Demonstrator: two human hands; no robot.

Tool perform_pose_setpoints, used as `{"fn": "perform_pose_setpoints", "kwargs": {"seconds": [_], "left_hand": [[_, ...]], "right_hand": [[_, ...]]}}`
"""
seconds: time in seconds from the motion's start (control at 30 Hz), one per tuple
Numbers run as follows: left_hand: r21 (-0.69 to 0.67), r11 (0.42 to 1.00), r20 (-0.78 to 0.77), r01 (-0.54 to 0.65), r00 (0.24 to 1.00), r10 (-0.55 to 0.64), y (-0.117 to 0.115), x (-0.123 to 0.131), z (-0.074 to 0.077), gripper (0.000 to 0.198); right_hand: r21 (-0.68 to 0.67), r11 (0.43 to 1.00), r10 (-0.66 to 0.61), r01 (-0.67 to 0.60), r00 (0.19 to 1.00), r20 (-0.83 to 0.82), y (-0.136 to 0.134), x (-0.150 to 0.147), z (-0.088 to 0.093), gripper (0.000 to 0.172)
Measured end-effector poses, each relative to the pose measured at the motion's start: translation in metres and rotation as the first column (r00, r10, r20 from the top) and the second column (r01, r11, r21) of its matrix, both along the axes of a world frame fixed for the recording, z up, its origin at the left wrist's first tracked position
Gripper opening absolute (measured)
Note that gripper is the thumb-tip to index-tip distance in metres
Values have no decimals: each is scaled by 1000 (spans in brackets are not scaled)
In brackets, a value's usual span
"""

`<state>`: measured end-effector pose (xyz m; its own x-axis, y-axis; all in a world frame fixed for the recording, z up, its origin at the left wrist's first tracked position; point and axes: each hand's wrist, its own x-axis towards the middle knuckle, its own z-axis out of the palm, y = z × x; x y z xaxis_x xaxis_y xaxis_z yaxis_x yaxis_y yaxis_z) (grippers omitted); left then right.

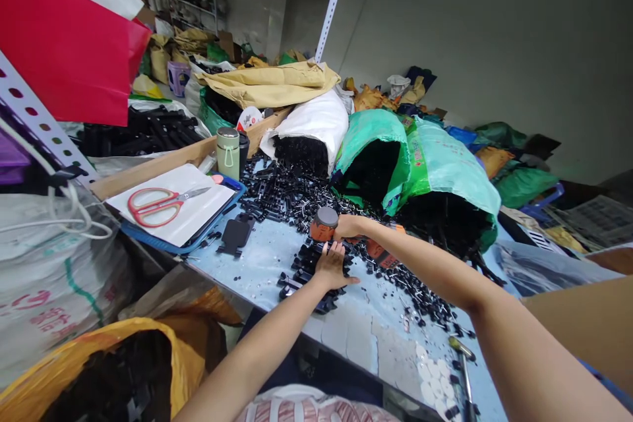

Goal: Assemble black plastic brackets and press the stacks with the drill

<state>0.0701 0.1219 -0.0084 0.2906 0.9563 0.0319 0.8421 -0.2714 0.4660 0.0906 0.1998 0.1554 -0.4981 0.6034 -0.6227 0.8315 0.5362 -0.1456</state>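
My right hand [350, 227] wraps around the handle of an orange and grey cordless drill [324, 227]. The drill's grey rear end faces up, and its orange base [380, 254] shows on the right of the hand. Just below the drill, my left hand [332, 267] lies with fingers spread on a cluster of black plastic parts [309, 264]. The drill's tip is hidden from view. Left of the cluster, a flat black plastic piece [236, 235] rests on the light blue tabletop [267, 250]. Small black parts and screws [420, 293] are heaped behind and right of my hands.
A white sack [316, 122] and green sacks [440, 158] spill black parts at the back. Red-handled scissors [158, 204] lie on white paper in a blue tray [198, 247], near a green flask [228, 151]. A hammer [465, 376] lies at the right front.
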Motion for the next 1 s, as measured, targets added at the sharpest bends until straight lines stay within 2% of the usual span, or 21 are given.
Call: {"fn": "perform_pose_setpoints", "kwargs": {"seconds": [0.13, 0.27, 0.37, 0.43, 0.53, 0.7, 0.9, 1.0], "left_hand": [[-85, 996, -29, -8, 1000, 5, -9, -3, 9, 104], [-80, 995, -4, -57, 998, 57, -41, -10, 11, 100], [-65, 995, 8, -77, 997, 77, -63, -14, 9, 101], [-56, 996, 17, -68, 997, 69, -70, -15, 8, 100], [-47, 997, 17, -53, 998, 54, -71, -16, 11, 98], [-8, 997, 44, -71, 996, 71, -71, -17, 14, 95], [-7, 996, 47, -93, 995, 93, -74, -16, 13, 91], [-5, 996, 81, -90, 993, 90, -74, -16, 13, 88]], "right_hand": [[55, 997, 44, -47, 997, 61, -11, 0, 3, 16], [72, 994, 73, -80, 993, 90, -25, 4, 8, 19], [47, 994, 98, -103, 991, 92, -32, 2, 4, 22], [43, 992, 114, -118, 989, 99, -36, -1, 0, 23], [61, 989, 125, -132, 986, 113, -41, -3, -1, 25], [109, 983, 131, -146, 983, 129, -56, -1, 9, 29], [-2, 955, 295, -297, 947, 126, -75, -14, 14, 29], [46, 940, 327, -338, 931, 160, -82, -19, 13, 29]]}}
